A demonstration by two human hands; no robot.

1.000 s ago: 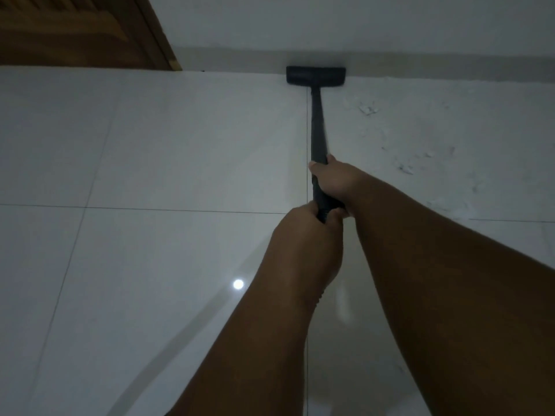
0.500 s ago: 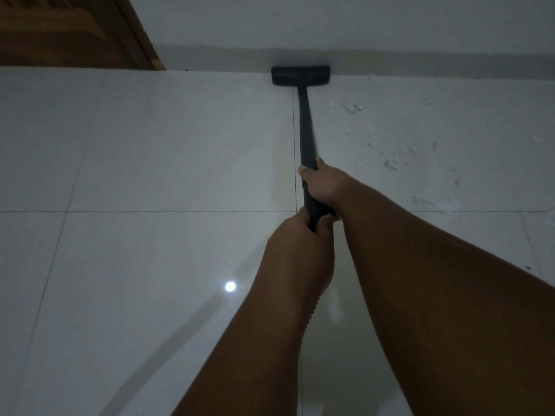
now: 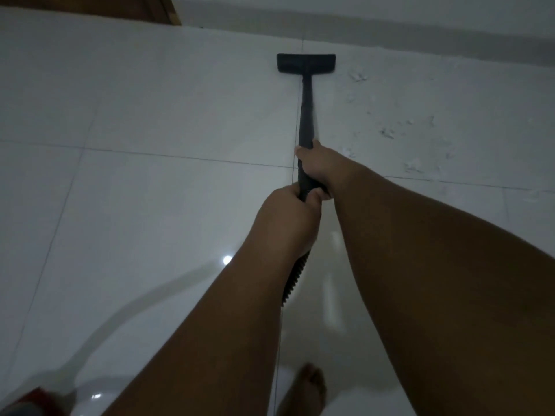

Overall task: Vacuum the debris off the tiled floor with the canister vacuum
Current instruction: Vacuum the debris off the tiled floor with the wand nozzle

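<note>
I hold a black vacuum wand (image 3: 307, 112) with both hands. My right hand (image 3: 319, 163) grips it higher up the tube, and my left hand (image 3: 288, 214) grips the handle end just behind. The flat black floor head (image 3: 305, 63) rests on the white tiled floor (image 3: 168, 121), a short way off the wall's base. Pale scattered debris (image 3: 387, 132) lies on the tiles to the right of the wand. A ribbed black hose (image 3: 295, 279) runs down under my left forearm.
A grey skirting strip (image 3: 420, 28) runs along the wall at the top. A wooden door frame (image 3: 168, 10) stands at the top left. My bare foot (image 3: 310, 388) shows at the bottom, and something red (image 3: 36, 397) sits at the bottom left corner.
The floor head has come back from the wall toward me, and the view has tilted down, bringing my foot and the hose into sight. Both hands keep their grip.
</note>
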